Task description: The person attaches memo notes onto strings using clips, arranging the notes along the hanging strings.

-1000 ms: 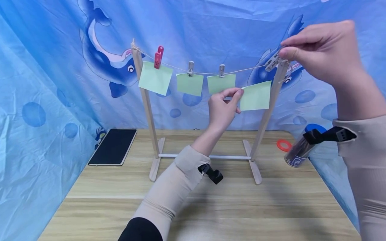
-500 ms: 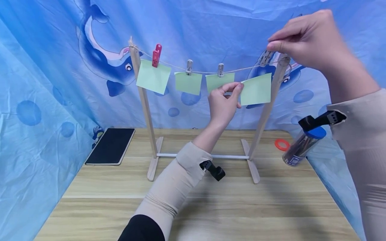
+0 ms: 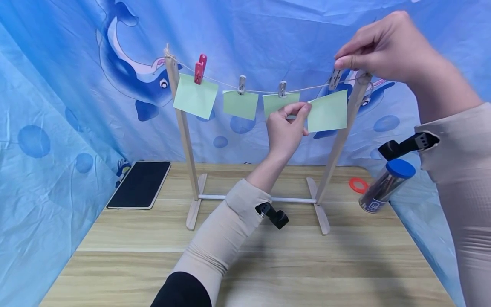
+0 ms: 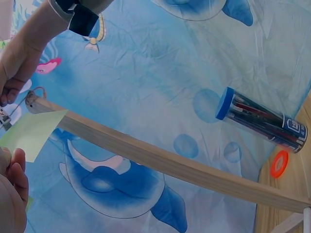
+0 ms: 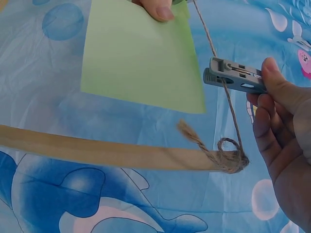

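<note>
In the head view my left hand (image 3: pixel 284 133) pinches the left edge of a square light-green paper (image 3: pixel 328 111), held just below the string near the right post. My right hand (image 3: pixel 389 49) holds a grey clothespin (image 3: pixel 335 79) by its upper end, between thumb and fingers. Seen from the right wrist, the clothespin (image 5: pixel 236 75) has the string (image 5: pixel 232 109) between its jaws, and the paper (image 5: pixel 141 56) hangs beside it, apart from the clip. Further left on the line, a red clothespin (image 3: pixel 200 69) and two grey ones (image 3: pixel 241 85) hold green papers (image 3: pixel 240 105).
The string is tied between two wooden posts (image 3: pixel 182 128) of a stand on the wooden table (image 3: pixel 245 273). A black notebook (image 3: pixel 140 185) lies at the left. At the right are a red ring (image 3: pixel 358 185) and a blue-lidded clear tube (image 3: pixel 387 185). A blue curtain (image 3: pixel 245 34) hangs behind.
My right hand has moved left with the grey clothespin, away from the right post, and the clip now stands more upright. My left hand has raised the green paper slightly toward the string.
</note>
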### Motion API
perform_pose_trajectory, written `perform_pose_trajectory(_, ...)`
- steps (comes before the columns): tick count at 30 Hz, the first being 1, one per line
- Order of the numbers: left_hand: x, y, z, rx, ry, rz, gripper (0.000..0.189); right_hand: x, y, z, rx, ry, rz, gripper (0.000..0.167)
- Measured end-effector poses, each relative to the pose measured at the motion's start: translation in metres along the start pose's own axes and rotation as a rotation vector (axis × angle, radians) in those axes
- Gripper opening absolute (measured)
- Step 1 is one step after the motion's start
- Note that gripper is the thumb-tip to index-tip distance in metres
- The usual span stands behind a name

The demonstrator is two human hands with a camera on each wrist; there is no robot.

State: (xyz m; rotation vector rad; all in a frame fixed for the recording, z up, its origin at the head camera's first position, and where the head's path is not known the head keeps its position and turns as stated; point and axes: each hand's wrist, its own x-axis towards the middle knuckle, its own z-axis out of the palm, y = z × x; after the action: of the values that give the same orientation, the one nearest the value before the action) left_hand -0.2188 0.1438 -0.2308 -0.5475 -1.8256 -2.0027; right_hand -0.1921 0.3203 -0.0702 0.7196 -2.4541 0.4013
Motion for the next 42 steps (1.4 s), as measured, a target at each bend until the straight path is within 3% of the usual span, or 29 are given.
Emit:
perform_pose_trajectory(13,-0.0010,0.0043,0.0022,-0.014,0.015,-0.001,0.020,0.0003,-0.0031,-0.0016,-0.053,-0.066,-0.027,0.014)
perform_pose_trajectory(22,-0.0004,0.0052,0.0010,-0.026,0.018,0.041,0.021,0.0011,-0.0047,0.0010,-0.072,-0.104,-0.040,0.016)
perform_pose_trajectory(37,-0.0008,0.0053,0.0022,0.008,0.012,0.001,0.021,-0.0033,-0.0007,0.0042,-0.069,-0.165,-0.106,0.025)
perform_pose_trajectory(42,-0.0092,-0.0006,0.0004,0.001,-0.005,-0.026,0.031,-0.0041,0.0021,0.0079,-0.062,-0.156,-0.086,0.029)
